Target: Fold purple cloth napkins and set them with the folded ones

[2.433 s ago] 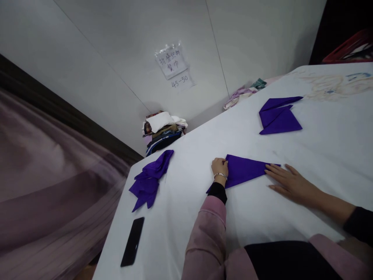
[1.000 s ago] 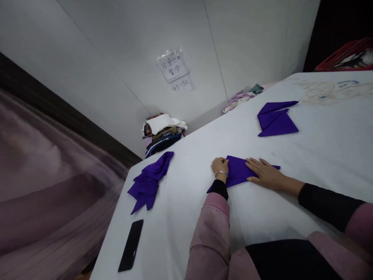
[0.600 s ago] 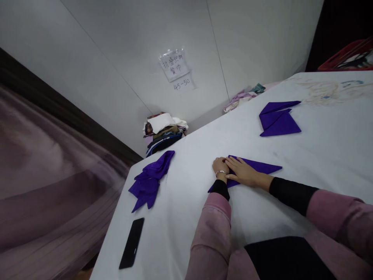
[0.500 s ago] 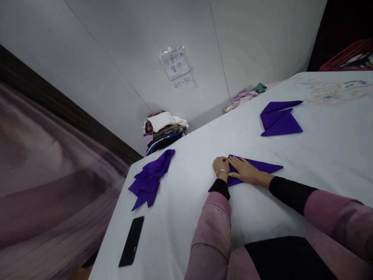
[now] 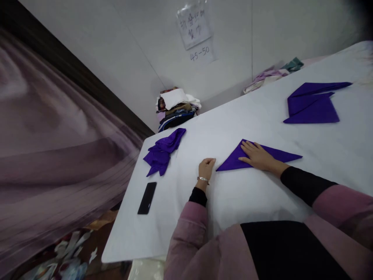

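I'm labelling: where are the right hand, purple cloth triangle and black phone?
Right hand (image 5: 258,157), head view: back of hand.
Purple cloth triangle (image 5: 232,160), head view: left part.
Black phone (image 5: 147,198), head view: upper face.

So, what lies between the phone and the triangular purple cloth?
In the head view, the left hand is between the phone and the triangular purple cloth, over the white tabletop.
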The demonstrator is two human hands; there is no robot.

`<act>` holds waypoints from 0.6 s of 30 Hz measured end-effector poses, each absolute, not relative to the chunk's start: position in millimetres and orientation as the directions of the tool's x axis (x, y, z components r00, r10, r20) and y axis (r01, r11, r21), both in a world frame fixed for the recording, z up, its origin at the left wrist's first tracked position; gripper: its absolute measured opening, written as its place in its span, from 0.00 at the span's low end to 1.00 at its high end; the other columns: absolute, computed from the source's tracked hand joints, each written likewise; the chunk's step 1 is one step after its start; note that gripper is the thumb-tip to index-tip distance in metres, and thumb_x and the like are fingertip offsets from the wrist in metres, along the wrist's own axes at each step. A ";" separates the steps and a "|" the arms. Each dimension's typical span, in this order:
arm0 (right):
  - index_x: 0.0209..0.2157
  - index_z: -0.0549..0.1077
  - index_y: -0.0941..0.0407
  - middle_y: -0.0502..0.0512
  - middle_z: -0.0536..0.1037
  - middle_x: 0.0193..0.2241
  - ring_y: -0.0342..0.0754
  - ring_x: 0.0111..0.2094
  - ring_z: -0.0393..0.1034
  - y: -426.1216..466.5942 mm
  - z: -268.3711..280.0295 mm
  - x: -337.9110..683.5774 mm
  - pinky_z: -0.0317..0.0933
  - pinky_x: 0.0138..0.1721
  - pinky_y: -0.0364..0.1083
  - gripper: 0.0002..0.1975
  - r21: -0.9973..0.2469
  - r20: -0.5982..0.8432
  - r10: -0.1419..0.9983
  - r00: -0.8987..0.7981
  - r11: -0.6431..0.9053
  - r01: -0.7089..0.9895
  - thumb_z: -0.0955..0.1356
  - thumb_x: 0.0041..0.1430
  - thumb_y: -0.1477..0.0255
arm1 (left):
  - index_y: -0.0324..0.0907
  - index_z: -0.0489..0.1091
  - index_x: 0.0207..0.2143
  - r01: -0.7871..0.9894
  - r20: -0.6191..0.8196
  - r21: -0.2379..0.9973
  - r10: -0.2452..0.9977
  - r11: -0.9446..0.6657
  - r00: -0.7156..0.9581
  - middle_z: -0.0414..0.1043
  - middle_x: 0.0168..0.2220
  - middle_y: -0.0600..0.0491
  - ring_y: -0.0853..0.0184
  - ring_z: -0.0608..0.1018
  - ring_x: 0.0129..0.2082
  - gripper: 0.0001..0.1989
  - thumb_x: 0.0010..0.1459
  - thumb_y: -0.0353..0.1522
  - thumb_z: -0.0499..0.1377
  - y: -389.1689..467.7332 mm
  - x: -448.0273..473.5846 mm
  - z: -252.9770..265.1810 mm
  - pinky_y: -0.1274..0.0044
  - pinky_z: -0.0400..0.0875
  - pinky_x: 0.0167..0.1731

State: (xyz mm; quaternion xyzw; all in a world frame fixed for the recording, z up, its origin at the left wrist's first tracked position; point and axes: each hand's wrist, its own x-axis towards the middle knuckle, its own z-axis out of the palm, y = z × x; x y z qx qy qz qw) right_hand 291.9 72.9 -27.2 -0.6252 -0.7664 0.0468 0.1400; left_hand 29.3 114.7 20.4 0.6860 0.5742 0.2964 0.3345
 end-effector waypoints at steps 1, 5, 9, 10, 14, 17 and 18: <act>0.62 0.57 0.65 0.68 0.53 0.63 0.58 0.64 0.42 72.7 -26.3 292.0 0.40 0.62 0.59 0.42 -0.240 0.144 0.973 -0.178 0.209 0.948 0.50 0.60 0.46 | 0.41 0.74 0.33 0.601 0.038 0.788 0.985 -0.133 0.168 0.76 0.36 0.52 0.68 0.74 0.38 0.05 0.56 0.33 0.60 103.5 23.4 17.8 0.74 0.69 0.42; 0.62 0.56 0.66 0.68 0.52 0.63 0.58 0.65 0.41 73.3 -27.0 292.9 0.40 0.62 0.58 0.42 -0.217 0.129 0.977 -0.169 0.194 0.957 0.51 0.59 0.46 | 0.45 0.75 0.31 0.645 0.095 0.742 0.981 -0.183 0.169 0.74 0.43 0.53 0.66 0.71 0.48 0.06 0.47 0.30 0.67 76.8 23.9 10.1 0.71 0.62 0.53; 0.62 0.57 0.64 0.67 0.53 0.63 0.57 0.65 0.42 76.4 -31.2 298.2 0.41 0.62 0.58 0.42 -0.201 0.127 0.971 -0.203 0.225 0.953 0.51 0.59 0.46 | 0.46 0.74 0.27 0.683 0.107 0.703 0.979 -0.198 0.174 0.73 0.45 0.55 0.63 0.67 0.54 0.05 0.46 0.30 0.67 76.2 32.2 6.1 0.65 0.55 0.57; 0.62 0.57 0.63 0.67 0.54 0.63 0.57 0.64 0.42 77.2 -31.9 299.9 0.40 0.62 0.58 0.42 -0.198 0.127 0.968 -0.219 0.241 0.950 0.51 0.59 0.46 | 0.46 0.74 0.26 0.692 0.106 0.693 0.978 -0.204 0.182 0.73 0.46 0.55 0.63 0.66 0.55 0.04 0.47 0.30 0.67 77.0 32.6 5.3 0.64 0.54 0.58; 0.62 0.56 0.62 0.67 0.55 0.63 0.57 0.64 0.43 79.0 -31.8 305.0 0.39 0.62 0.58 0.41 -0.217 0.127 0.961 -0.246 0.269 0.938 0.53 0.59 0.47 | 0.47 0.73 0.25 0.741 0.071 0.618 0.957 -0.263 0.281 0.70 0.51 0.57 0.62 0.61 0.60 0.04 0.49 0.33 0.66 76.1 29.0 3.1 0.63 0.49 0.60; 0.62 0.56 0.62 0.67 0.54 0.63 0.57 0.64 0.42 79.3 -31.1 306.7 0.38 0.62 0.58 0.40 -0.250 0.124 0.959 -0.255 0.279 0.927 0.53 0.59 0.47 | 0.47 0.72 0.28 0.759 0.031 0.570 0.932 -0.314 0.362 0.67 0.55 0.57 0.62 0.58 0.62 0.01 0.52 0.32 0.63 73.1 24.2 4.1 0.61 0.44 0.62; 0.63 0.55 0.62 0.66 0.54 0.63 0.57 0.64 0.42 79.4 -31.4 307.2 0.38 0.62 0.59 0.40 -0.261 0.125 0.957 -0.260 0.285 0.922 0.53 0.59 0.47 | 0.46 0.72 0.29 0.762 0.026 0.556 0.924 -0.330 0.381 0.67 0.55 0.56 0.62 0.58 0.62 0.01 0.54 0.32 0.61 72.2 22.6 5.1 0.61 0.43 0.62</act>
